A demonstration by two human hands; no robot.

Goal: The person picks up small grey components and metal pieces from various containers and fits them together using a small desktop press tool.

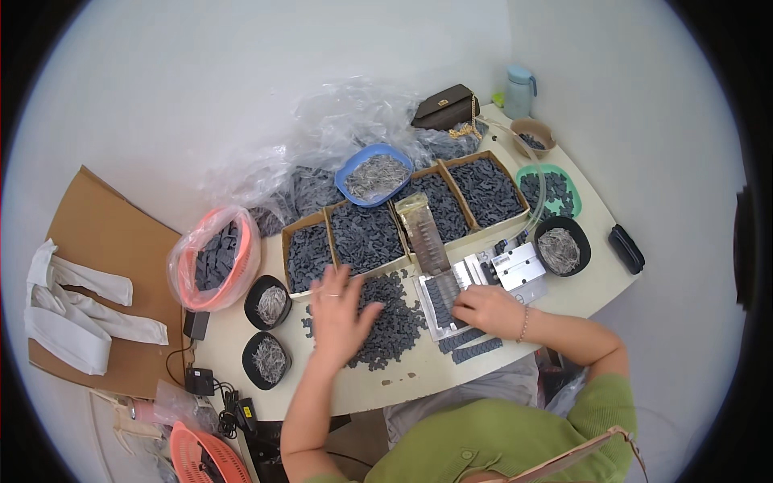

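Note:
My left hand (338,315) is open, its fingers spread and slightly blurred, at the left side of a loose pile of small dark grey plastic parts (388,322). Bent and pressed together, the fingers of my right hand (493,311) rest at a metal jig (436,324) lined with dark grey parts. Whatever they pinch is hidden. Just behind that hand is a silver metal block (518,266) with a tube leading to it. Strips of joined grey parts (477,349) lie in front of the jig. A clear plastic box (423,233) leans behind it.
A divided cardboard tray (345,278) of grey parts spans the back. Metal pins fill a blue basin (374,201) and black bowls (268,360), (581,267). Around them are a pink basket (250,270), green tray (573,193), handbag (445,107), black case (626,249) and cables (233,409).

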